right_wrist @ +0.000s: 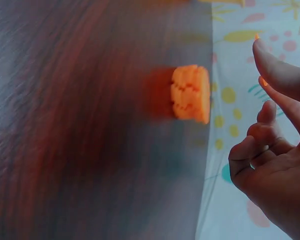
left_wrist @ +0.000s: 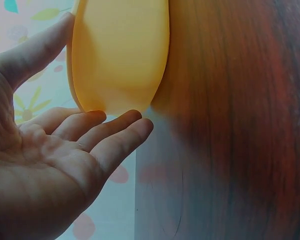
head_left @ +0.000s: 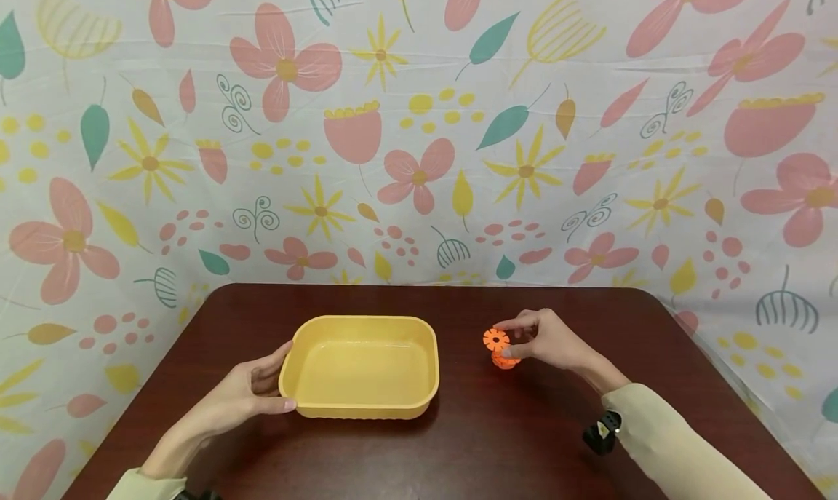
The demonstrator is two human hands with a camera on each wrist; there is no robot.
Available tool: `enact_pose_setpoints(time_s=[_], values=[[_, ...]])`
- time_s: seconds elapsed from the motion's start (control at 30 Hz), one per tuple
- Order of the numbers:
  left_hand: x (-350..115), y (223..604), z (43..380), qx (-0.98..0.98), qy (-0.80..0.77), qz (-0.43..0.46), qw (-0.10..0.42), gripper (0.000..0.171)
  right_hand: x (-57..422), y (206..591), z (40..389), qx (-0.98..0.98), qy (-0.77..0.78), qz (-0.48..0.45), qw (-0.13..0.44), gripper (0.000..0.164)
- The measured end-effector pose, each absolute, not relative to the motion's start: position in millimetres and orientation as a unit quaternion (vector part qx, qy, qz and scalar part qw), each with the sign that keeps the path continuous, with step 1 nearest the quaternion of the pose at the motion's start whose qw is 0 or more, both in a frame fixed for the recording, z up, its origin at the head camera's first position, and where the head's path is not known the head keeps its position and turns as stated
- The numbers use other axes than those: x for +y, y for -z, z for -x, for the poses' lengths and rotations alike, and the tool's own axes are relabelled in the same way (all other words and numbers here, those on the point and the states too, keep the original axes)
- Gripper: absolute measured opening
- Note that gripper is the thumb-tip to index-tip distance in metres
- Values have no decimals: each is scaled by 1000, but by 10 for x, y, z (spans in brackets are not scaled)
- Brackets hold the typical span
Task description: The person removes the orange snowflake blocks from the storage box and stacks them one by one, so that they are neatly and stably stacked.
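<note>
A yellow plastic basin [head_left: 366, 410] stands on the table, left of centre. My left hand [head_left: 245, 391] rests against its left end, thumb at the front corner and the other fingers along the side. In the left wrist view, the fingers of this left hand [left_wrist: 65, 150] lie mostly straight, with fingertips right at the basin wall [left_wrist: 121, 55]. My right hand [head_left: 546, 338] pinches an orange notched disc [head_left: 496, 339] between thumb and forefinger. Just under it is a short stack of orange discs [head_left: 504, 362], which the right wrist view also shows as a stack [right_wrist: 190, 93] near the fingertips.
The dark brown wooden table [head_left: 484, 442] has rounded far corners. A white cloth [head_left: 419, 252] printed with flowers and leaves hangs behind it. A black strap with a small device [head_left: 602, 433] is on my right wrist.
</note>
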State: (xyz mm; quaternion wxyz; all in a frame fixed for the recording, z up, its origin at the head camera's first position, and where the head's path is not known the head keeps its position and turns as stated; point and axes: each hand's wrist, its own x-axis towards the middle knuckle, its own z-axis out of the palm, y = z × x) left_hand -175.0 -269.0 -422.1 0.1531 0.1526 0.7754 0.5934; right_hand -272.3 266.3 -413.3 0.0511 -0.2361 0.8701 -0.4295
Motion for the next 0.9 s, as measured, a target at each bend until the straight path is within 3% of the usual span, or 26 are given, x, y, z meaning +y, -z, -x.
enact_pose_setpoints(time_s=[0.9], values=[[-2702,4246,1764,769,-597,-166,156,98,2913,4380,2676,871,437,219,52,44]])
